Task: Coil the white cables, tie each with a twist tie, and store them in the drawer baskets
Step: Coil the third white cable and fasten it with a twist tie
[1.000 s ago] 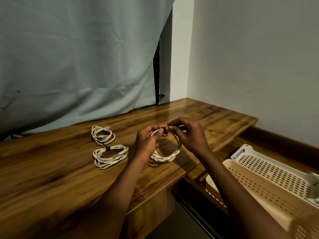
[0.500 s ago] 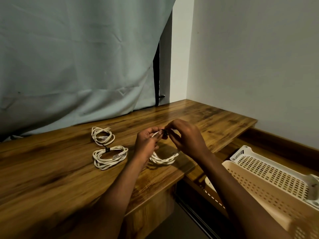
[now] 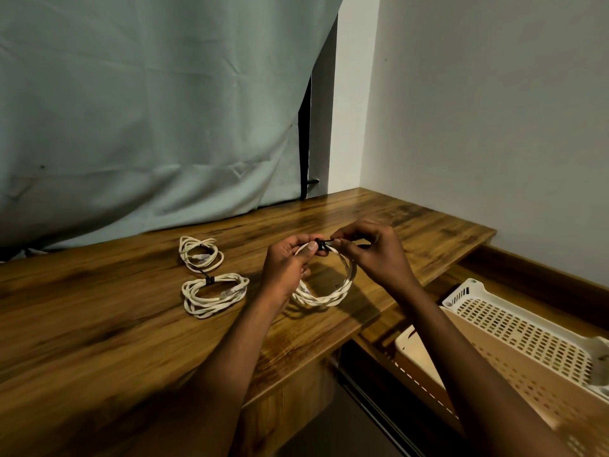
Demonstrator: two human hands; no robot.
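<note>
Both hands meet above the middle of a wooden surface [image 3: 99, 324], working at the top of a coiled white cable [image 3: 324, 296]. The left hand [image 3: 285, 270] pinches the top of the coil between thumb and fingers, thumbnail facing the camera. The right hand [image 3: 375, 255] closes its fingertips on a small black twist tie [image 3: 321, 244] wrapped around the coil at that same spot. The lower part of the coil rests on the surface and the upper part is lifted, so the loop stands tilted between the two hands.

Near and to the right, below the surface's edge, sit two perforated plastic drawer baskets, a beige basket [image 3: 514, 387] closer and a white basket [image 3: 527, 328] just behind it. What lies inside them cannot be made out.

Left of the hands, two more white coils lie flat on the surface, touching each other. The nearer coil [image 3: 214, 293] has a black tie [image 3: 209, 280] at its far edge. The farther coil [image 3: 200, 255] sits just behind it.

Beyond the surface, a pale grey-green curtain [image 3: 148, 110] hangs across the left and centre, and a plain light wall [image 3: 478, 127] fills the right.
</note>
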